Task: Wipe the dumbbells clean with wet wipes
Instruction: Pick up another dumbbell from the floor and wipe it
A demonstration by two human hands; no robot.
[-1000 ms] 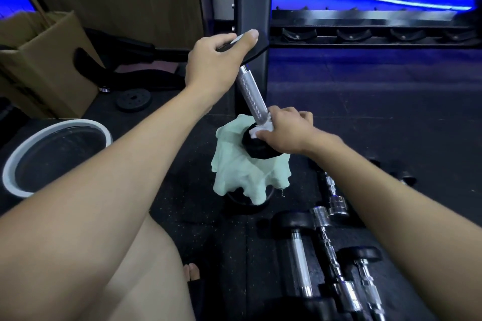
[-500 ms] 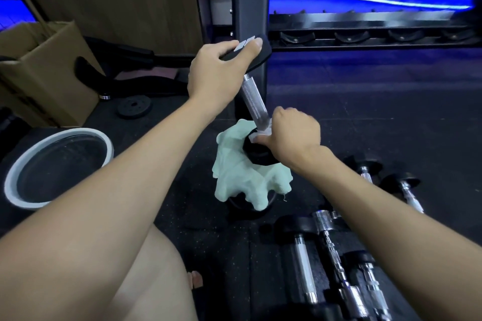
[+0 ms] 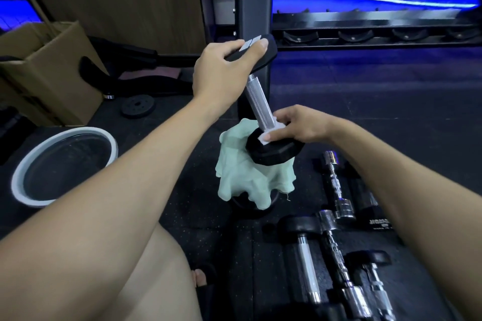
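Since a second ago the right hand [image 3: 294,126] has slid from a fist round the base of the handle out onto the lower head, fingers now spread, pinching a white wipe [image 3: 264,138] against the black rubber. Left hand [image 3: 224,68] grips the upper head, holding the dumbbell [image 3: 258,101] tilted, its lower head resting on a green cloth [image 3: 242,177] at mid-floor. Judging by this, the handle is done and the lower head is being wiped; next it wants a rub round the rim, with the left hand turning the dumbbell. More dumbbells [image 3: 336,190] lie near right. White lettering on a dark head among them is too blurred to read.
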